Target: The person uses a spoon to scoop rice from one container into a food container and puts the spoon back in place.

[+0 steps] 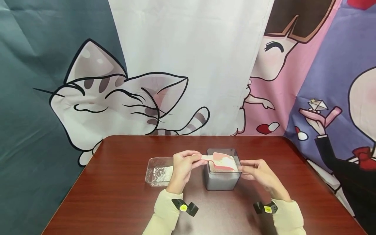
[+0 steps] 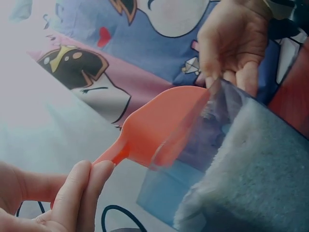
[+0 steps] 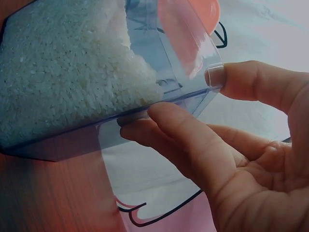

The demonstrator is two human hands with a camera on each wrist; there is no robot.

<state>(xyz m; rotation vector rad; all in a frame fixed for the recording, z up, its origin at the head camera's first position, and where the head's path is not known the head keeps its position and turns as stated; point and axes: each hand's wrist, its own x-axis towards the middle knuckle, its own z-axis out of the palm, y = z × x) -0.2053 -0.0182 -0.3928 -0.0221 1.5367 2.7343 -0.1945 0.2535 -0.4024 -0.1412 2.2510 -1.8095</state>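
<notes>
A pink-orange scoop (image 1: pixel 219 156) has its handle pinched between the thumb and fingers of my left hand (image 1: pixel 182 168). White rice lies in the scoop's bowl, which is just over the mouth of a tall clear container (image 1: pixel 221 183). Rice (image 3: pixel 67 77) fills much of that container, sloping up one wall in the right wrist view. My right hand (image 1: pixel 259 173) grips the container's right side near the rim, thumb at a corner and fingers against the outer wall. In the left wrist view, the scoop (image 2: pixel 159 121) is partly behind the clear wall.
Left of my left hand stands a low clear tray (image 1: pixel 149 171) with some white rice, partly hidden by that hand. Both containers rest on a reddish-brown table (image 1: pixel 117 195). A cartoon-printed curtain (image 1: pixel 191 42) hangs behind the table.
</notes>
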